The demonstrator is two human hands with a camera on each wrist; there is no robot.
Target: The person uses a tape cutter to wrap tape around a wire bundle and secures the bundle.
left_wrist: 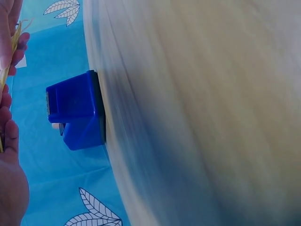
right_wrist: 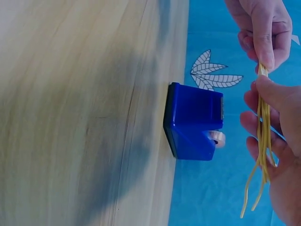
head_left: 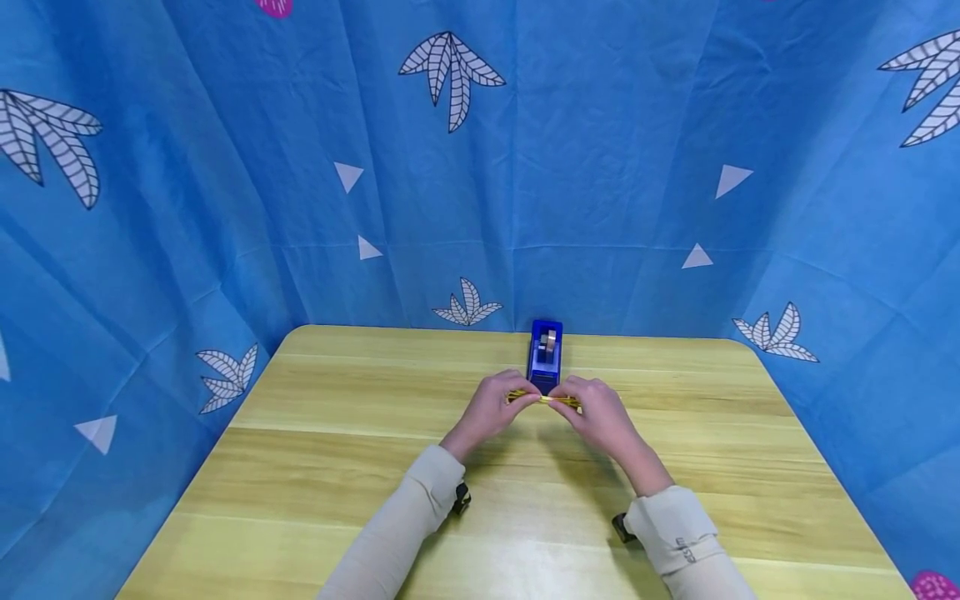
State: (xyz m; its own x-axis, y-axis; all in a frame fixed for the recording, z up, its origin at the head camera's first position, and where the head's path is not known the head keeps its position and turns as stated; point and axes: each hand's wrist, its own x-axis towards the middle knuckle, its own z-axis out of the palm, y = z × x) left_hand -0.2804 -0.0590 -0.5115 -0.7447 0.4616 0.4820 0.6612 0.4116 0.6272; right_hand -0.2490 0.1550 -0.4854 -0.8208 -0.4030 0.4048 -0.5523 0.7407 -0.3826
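Both hands hold one bundle of thin yellow strands (right_wrist: 264, 127) level above the table, just in front of a blue tape dispenser (head_left: 544, 354). My left hand (head_left: 497, 407) pinches the bundle near its middle between thumb and fingers. Right beside it, my right hand (head_left: 600, 417) pinches it too, the two thumbs nearly meeting. Between the thumbs the strands look paler and pressed together. Their loose ends spread apart along the right palm in the right wrist view. In the left wrist view the hands (left_wrist: 14, 179) show only at the edge.
The dispenser, with a small tape roll (right_wrist: 217, 137) in it, stands near the back edge of the wood-grain table (head_left: 337, 500). Behind the table hangs a blue curtain (head_left: 600, 167) with white leaf prints. Dark wrist devices (head_left: 622, 527) sit at the sleeve cuffs.
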